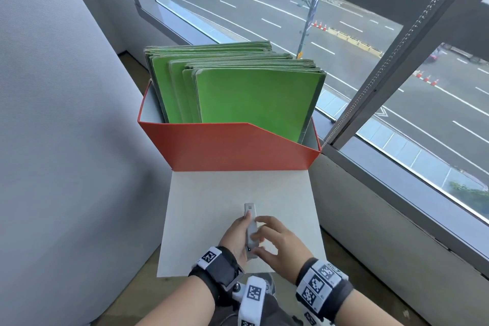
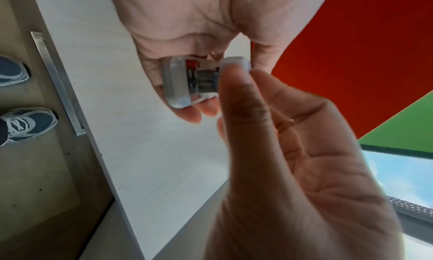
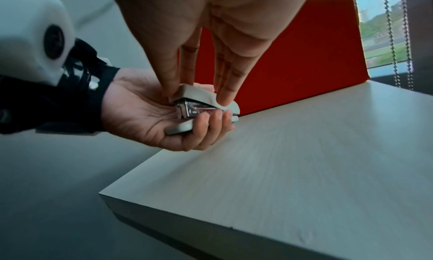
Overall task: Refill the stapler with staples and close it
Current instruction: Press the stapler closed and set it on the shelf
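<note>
A small grey stapler (image 1: 250,222) is held in both hands just above the white tabletop (image 1: 211,193). My left hand (image 1: 242,230) lies palm up under it, fingers curled round the grey base (image 3: 180,129). From above, my right hand (image 1: 264,235) pinches the top cover (image 3: 199,93) between thumb and fingers. The metal magazine (image 3: 194,109) shows between cover and base. In the left wrist view the stapler (image 2: 187,80) is seen end-on, with a thumb (image 2: 241,101) against its cover. No loose staples are in view.
An orange file box (image 1: 230,145) with several green folders (image 1: 254,100) stands at the back of the table. A window (image 1: 397,87) with a bead chain (image 1: 397,42) runs along the right. A grey wall (image 1: 66,114) is on the left. My shoes (image 2: 25,123) are below the near edge.
</note>
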`<state>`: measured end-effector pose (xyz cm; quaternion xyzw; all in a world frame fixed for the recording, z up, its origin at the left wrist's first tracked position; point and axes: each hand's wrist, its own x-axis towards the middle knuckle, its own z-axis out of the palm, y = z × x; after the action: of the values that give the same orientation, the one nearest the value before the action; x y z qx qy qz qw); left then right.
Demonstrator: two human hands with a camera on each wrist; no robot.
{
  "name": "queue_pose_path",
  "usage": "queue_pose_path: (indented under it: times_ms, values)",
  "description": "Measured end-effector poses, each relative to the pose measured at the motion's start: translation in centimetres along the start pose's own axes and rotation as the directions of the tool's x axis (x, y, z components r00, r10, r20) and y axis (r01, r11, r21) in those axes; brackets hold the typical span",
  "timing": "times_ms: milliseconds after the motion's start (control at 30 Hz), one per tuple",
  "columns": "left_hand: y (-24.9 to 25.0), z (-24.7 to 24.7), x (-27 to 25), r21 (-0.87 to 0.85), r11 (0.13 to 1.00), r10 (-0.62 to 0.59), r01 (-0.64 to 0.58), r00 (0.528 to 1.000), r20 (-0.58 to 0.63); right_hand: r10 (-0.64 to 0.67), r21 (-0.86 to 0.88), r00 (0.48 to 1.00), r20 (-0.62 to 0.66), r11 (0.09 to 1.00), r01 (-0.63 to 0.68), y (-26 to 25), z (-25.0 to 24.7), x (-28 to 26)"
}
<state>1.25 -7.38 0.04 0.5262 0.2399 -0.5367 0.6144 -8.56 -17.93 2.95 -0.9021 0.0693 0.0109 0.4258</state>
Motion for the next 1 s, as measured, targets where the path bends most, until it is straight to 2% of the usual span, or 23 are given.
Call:
queue_pose_path:
  times_ms: [133, 267, 400, 466, 566, 733, 900, 1000]
  values:
    - [-0.3, -0.2, -0.1, 0.079, 0.993, 0.085, -0.083, 0.996, -0.018, 0.064, 0.097, 0.998, -0.03, 0.993, -0.06, 0.4, 0.7, -0.2]
    - [-0.6, -0.4, 0.2, 0.146, 0.984, 0.106, -0.101, 0.994, -0.027, 0.15, 0.166, 0.988, -0.047, 0.976, -0.14, 0.4, 1.4, -0.5]
    - [-0.7, -0.7, 0.6, 0.215, 0.966, 0.155, -0.145, 0.987, -0.031, 0.298, 0.314, 0.954, -0.033, 0.909, -0.273, 0.0, 1.7, -0.1]
    - [-0.1, -0.7, 0.4, 0.242, 0.954, 0.193, -0.175, 0.98, -0.052, 0.326, 0.366, 0.945, -0.013, 0.881, -0.299, -0.3, 1.6, 0.7]
    - [1.7, -1.1, 0.4, 0.245, 0.949, 0.236, -0.199, 0.963, -0.133, 0.306, 0.377, 0.952, 0.015, 0.88, -0.289, -0.9, 1.8, 2.8]
    - [6.1, -3.1, 0.6, 0.397, 0.895, 0.319, -0.201, 0.912, -0.259, 0.221, 0.359, 0.974, 0.04, 0.907, -0.221, -2.4, 3.7, 7.8]
    - [8.9, -6.6, 3.4, 0.569, 0.814, 0.384, -0.116, 0.842, -0.378, 0.173, 0.321, 0.984, 0.045, 0.93, -0.178, -3.7, 5.9, 12.1]
    - [10.0, -7.0, 3.1, 0.617, 0.774, 0.464, -0.142, 0.791, -0.399, 0.18, 0.321, 0.983, 0.046, 0.929, -0.185, -4.0, 6.9, 13.5]
